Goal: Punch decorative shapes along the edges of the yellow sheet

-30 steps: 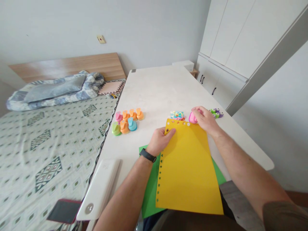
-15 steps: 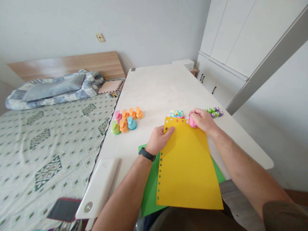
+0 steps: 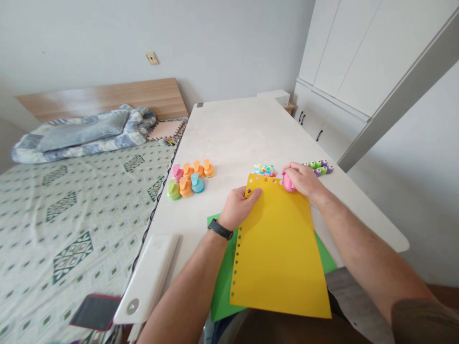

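Since the frame one second earlier, the pink punch (image 3: 289,183) has shifted nearer, onto the far edge of the yellow sheet (image 3: 278,253). Nearest, this sheet overlies a green sheet (image 3: 222,294) and should handle as light, flexible and easily creased; support it by its margins, as the left hand (image 3: 239,206) does, pinching the upper left edge. Farther out, the right hand (image 3: 303,178) grasps the punch, probably light, rigid and smooth, best taken around its body, with colourful pieces (image 3: 264,169) just beyond on the table (image 3: 236,131).

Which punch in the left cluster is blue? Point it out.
The blue punch, front row, right end; the other punches there are pink, orange or green.
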`<state>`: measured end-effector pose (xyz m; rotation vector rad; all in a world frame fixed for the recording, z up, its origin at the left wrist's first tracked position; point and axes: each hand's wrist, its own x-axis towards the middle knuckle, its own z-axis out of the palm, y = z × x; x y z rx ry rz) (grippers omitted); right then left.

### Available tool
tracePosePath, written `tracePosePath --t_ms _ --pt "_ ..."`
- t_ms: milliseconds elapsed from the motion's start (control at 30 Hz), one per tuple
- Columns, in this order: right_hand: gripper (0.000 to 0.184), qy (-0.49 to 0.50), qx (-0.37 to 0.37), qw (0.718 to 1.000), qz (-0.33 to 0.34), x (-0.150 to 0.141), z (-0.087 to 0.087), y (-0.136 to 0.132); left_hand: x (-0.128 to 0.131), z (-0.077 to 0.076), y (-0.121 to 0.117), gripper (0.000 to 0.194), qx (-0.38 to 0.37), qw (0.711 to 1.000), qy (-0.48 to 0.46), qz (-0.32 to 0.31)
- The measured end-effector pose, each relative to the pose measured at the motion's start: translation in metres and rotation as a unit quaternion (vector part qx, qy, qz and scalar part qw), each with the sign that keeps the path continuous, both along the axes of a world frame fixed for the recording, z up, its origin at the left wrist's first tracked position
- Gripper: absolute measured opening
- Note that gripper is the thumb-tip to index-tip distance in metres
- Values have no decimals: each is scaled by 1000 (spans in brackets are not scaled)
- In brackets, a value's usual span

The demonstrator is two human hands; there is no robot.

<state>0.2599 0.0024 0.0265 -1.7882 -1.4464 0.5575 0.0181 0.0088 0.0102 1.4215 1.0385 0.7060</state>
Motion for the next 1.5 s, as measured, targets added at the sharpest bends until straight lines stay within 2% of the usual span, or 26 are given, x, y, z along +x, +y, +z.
tracePosePath --t_ms 667,1500 --pt "26 -18 11 1000 3 -1 2 -2 1 0 -2 45 7 1000 -2 9" --pt "31 -51 54 997 -28 -5 -11 4 2 -2 -4 45 23 1000 2 18"
